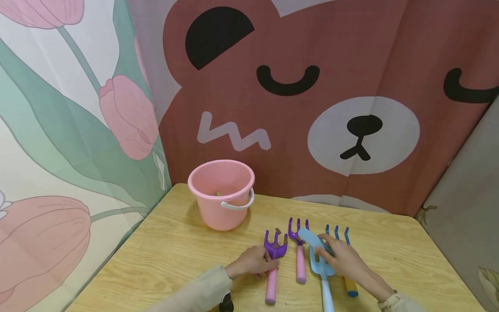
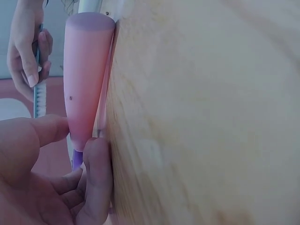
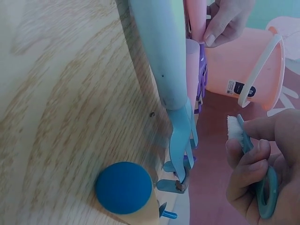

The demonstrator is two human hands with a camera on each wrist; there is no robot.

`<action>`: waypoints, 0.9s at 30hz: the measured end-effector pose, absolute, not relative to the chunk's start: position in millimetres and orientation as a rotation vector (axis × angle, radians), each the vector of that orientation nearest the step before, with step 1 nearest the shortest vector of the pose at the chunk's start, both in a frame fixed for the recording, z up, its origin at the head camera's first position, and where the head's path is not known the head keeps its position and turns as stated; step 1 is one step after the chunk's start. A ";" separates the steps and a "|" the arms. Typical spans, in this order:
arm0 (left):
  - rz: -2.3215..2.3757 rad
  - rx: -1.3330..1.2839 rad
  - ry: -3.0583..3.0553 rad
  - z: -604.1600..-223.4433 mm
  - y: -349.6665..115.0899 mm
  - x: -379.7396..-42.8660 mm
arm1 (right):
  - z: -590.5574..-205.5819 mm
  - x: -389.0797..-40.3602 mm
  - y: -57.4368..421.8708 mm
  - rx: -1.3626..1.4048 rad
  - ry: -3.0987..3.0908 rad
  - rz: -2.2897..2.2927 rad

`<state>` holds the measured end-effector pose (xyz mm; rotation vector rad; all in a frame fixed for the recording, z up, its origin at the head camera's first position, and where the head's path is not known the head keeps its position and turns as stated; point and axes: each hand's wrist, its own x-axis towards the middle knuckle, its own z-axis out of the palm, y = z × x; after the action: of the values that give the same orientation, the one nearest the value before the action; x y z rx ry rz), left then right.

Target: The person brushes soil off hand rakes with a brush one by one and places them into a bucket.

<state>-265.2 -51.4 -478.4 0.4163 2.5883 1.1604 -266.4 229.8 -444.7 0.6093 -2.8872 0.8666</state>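
My left hand (image 1: 253,261) pinches a small garden fork (image 1: 271,284) with a pink handle and purple head, gripping where handle meets head. Brown bits of dirt cling to its tines. In my right hand (image 1: 348,256) is a light blue scrubbing brush (image 1: 309,238); the right wrist view shows its white bristles (image 3: 233,129) and looped teal handle (image 3: 268,197). The brush is held over a light blue slotted garden tool (image 1: 325,271). Between the hands lies a second purple fork (image 1: 300,264). A blue rake with a yellow handle (image 1: 350,286) is partly hidden behind my right hand.
A pink bucket (image 1: 224,212) with a white handle stands at the back left of the wooden table (image 1: 163,260), something small inside it. Behind the table hangs a bear-print curtain (image 1: 284,130); a tulip-print one (image 1: 78,130) is at the left.
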 end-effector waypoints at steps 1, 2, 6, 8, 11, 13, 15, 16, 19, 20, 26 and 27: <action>1.162 0.417 2.589 -479.0 -51.6 -265.4 | -445.1 -266.4 229.5 0.616 -2.882 0.871; 1.166 0.416 2.587 -479.5 -51.6 -265.2 | -445.8 -266.4 229.1 0.621 -2.876 0.871; 1.171 0.422 2.585 -480.9 -51.5 -264.4 | -448.7 -266.4 228.2 0.672 -2.854 0.860; 1.175 0.419 2.579 -480.9 -51.3 -264.4 | -449.0 -266.9 227.3 0.670 -2.852 0.850; 1.181 0.411 2.575 -480.2 -51.1 -265.3 | -447.8 -267.0 226.5 0.653 -2.849 0.858; 1.179 0.408 2.577 -479.5 -50.9 -265.8 | -447.2 -267.4 226.3 0.644 -2.846 0.863; 1.170 0.403 2.576 -478.8 -50.8 -266.2 | -447.4 -267.5 226.4 0.651 -2.848 0.864; 1.167 0.399 2.573 -478.8 -50.7 -266.2 | -447.8 -267.6 226.4 0.654 -2.851 0.861; 1.159 0.378 2.561 -479.6 -50.6 -266.5 | -449.7 -268.0 226.3 0.671 -2.851 0.852; 1.160 0.376 2.560 -479.7 -50.5 -266.6 | -450.3 -268.0 226.3 0.673 -2.851 0.855; 1.206 0.373 2.556 -479.8 -50.0 -267.7 | -450.4 -267.2 225.9 0.632 -2.859 0.869; 1.221 0.368 2.543 -479.8 -50.1 -268.0 | -450.1 -267.2 225.9 0.624 -2.859 0.864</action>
<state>-268.0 -50.1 -479.8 0.3677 2.5435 1.2207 -267.2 225.9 -450.1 0.6238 -2.8593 0.8643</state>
